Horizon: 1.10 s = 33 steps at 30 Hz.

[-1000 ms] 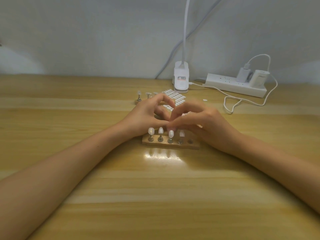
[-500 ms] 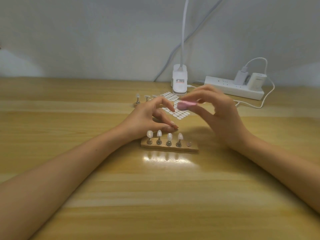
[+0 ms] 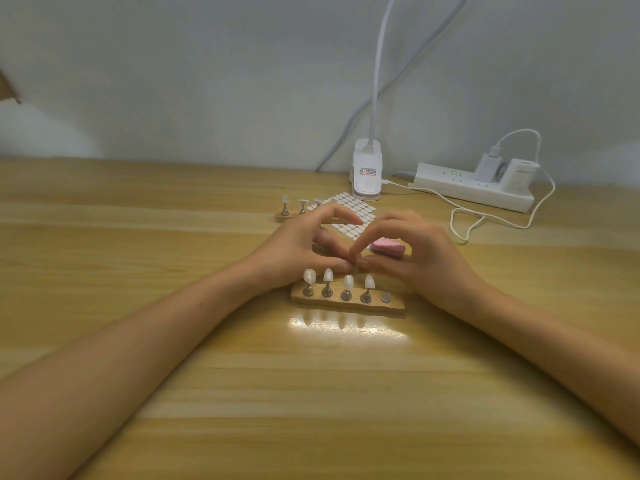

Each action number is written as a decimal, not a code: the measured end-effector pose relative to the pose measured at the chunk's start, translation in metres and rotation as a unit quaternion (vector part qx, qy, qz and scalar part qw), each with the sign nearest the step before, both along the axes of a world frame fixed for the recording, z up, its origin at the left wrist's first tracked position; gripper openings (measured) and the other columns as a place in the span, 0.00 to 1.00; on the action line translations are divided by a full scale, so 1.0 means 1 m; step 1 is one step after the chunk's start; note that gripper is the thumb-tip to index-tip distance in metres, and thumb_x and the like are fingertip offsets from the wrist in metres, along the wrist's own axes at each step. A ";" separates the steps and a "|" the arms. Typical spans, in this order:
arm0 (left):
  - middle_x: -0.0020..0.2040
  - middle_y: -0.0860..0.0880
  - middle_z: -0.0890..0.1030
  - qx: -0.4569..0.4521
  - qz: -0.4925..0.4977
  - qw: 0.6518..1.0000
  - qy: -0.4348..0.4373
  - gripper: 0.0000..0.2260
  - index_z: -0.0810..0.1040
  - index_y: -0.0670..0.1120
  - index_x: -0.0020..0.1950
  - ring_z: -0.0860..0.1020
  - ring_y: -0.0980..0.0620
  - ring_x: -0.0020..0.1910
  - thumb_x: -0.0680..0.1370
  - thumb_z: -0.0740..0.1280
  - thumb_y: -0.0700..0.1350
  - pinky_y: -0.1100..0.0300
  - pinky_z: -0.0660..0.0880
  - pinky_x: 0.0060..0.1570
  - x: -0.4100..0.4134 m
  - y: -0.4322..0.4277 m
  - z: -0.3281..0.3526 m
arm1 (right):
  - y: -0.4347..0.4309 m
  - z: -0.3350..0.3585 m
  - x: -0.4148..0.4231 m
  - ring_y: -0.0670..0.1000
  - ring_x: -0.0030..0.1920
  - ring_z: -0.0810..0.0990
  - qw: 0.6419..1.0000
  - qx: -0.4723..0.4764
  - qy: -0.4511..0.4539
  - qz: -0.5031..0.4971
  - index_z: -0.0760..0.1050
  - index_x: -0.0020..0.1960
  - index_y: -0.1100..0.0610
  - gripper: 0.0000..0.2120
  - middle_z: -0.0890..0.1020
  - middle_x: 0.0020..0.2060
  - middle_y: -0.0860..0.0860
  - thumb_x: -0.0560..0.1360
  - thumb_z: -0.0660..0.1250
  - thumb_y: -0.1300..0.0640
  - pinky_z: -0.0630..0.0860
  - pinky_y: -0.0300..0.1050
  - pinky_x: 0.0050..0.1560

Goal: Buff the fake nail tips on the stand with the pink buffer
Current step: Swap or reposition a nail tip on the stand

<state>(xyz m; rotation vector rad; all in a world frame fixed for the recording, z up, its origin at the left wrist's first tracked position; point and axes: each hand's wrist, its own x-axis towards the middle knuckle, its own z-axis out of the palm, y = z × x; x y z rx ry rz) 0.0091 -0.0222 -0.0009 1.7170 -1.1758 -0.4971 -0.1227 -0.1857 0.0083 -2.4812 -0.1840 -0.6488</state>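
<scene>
four nail tips (image 3: 337, 280) upright on the stand (image 3: 394, 308), centre frame; fifth seat bare. left hand (image 3: 294, 251) and right hand (image 3: 426, 251) curled, pressed together just behind the stand; whether they pinch anything cannot be told. pink buffer (image 3: 389, 247) lies unheld behind the right hand. suggested: take it up, steady the stand, stroke lightly. open table (image 3: 311, 393) at lower frame; sticker sheet (image 3: 349, 202) and cable (image 3: 464, 220) crowd above.

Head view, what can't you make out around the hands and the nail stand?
All in the head view.
What, if anything, the left hand and right hand pinch: fingertips cover it.
Pink buffer: its near edge is behind the right hand.
Far stand: right part behind the left hand.
Lamp clip label: too small to read.
Lamp neck: cut by the top edge.
</scene>
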 end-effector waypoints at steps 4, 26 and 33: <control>0.48 0.51 0.87 0.005 0.001 1.000 -0.015 0.26 0.72 0.50 0.68 0.85 0.55 0.50 0.73 0.76 0.36 0.61 0.78 0.57 -0.001 0.001 0.002 | -0.005 0.007 -0.006 0.45 0.47 0.82 0.998 0.051 0.024 0.011 0.85 0.46 0.54 0.04 0.85 0.42 0.45 0.72 0.76 0.59 0.74 0.33 0.48; 0.48 0.53 0.87 -0.020 0.038 0.999 0.002 0.16 0.73 0.48 0.66 0.85 0.56 0.47 0.79 0.70 0.41 0.64 0.79 0.52 -0.003 0.003 0.003 | -0.040 0.022 -0.012 0.43 0.43 0.79 0.980 -0.014 0.199 0.004 0.84 0.45 0.48 0.06 0.82 0.43 0.43 0.70 0.77 0.56 0.76 0.34 0.42; 0.48 0.53 0.87 -0.016 0.038 0.999 0.002 0.17 0.73 0.48 0.66 0.85 0.55 0.48 0.79 0.70 0.43 0.64 0.79 0.54 -0.003 0.003 0.003 | -0.031 0.041 -0.019 0.48 0.42 0.86 0.970 0.085 0.219 0.058 0.81 0.48 0.58 0.06 0.86 0.41 0.47 0.72 0.75 0.60 0.81 0.39 0.35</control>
